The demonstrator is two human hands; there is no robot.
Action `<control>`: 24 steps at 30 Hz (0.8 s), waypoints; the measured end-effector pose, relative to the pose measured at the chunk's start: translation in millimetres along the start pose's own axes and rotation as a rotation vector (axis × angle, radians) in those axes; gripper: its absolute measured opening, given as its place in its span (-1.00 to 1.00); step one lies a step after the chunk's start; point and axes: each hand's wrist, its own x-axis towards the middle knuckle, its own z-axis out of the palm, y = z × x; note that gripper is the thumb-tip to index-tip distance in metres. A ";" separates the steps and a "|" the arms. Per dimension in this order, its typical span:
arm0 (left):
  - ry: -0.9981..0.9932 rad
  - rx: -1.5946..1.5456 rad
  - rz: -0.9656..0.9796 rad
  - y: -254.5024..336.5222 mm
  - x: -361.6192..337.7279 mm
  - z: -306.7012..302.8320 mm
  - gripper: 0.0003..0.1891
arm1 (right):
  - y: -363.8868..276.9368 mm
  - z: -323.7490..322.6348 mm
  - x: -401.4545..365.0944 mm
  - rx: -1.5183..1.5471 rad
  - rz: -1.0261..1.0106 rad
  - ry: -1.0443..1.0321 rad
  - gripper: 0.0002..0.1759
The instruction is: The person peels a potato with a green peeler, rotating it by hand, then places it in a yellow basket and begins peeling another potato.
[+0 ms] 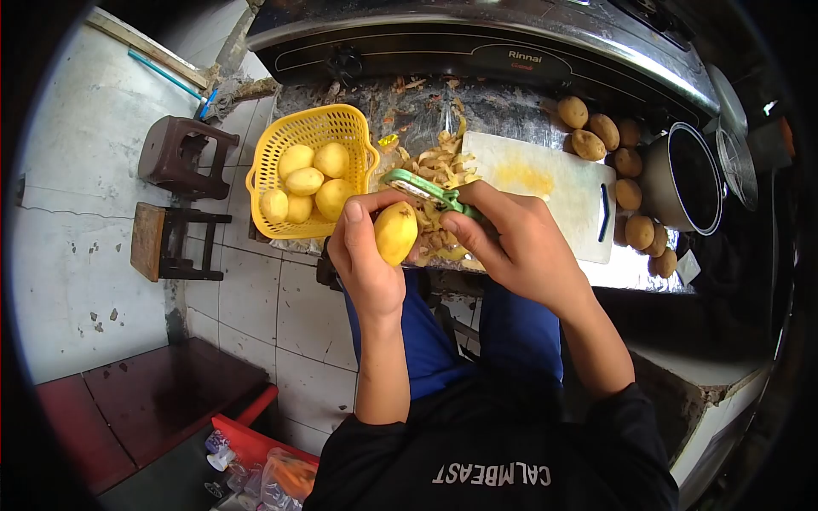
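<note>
My left hand is wrapped round a peeled yellow potato, which shows a small dark spot near its top. In my right hand is a green vegetable peeler, its blade end just above the potato. Beneath both hands lies a heap of potato peelings on the foil-like work surface. A yellow plastic basket stands left of my left hand and holds several peeled potatoes. To the right, partly behind my right hand, lies a white cutting board with a yellowish stain.
Several unpeeled potatoes sit along the right side beside a metal pot. A black gas stove spans the back. Two stools, one dark plastic and one wooden-topped, stand on the floor at left. A red bin is at lower left.
</note>
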 end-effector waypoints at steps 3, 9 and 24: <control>0.055 -0.063 0.010 5.8 -2.8 9.4 -0.37 | -7.5 8.2 -5.9 0.008 -0.031 0.018 -0.78; -0.136 -0.044 0.185 9.7 -16.1 1.2 -0.22 | -14.8 0.8 -9.2 0.116 -0.023 -0.062 -0.78; -0.285 0.438 0.343 38.9 -19.1 -8.6 -0.53 | -24.3 -23.9 -23.8 -0.001 -0.164 -0.203 -0.78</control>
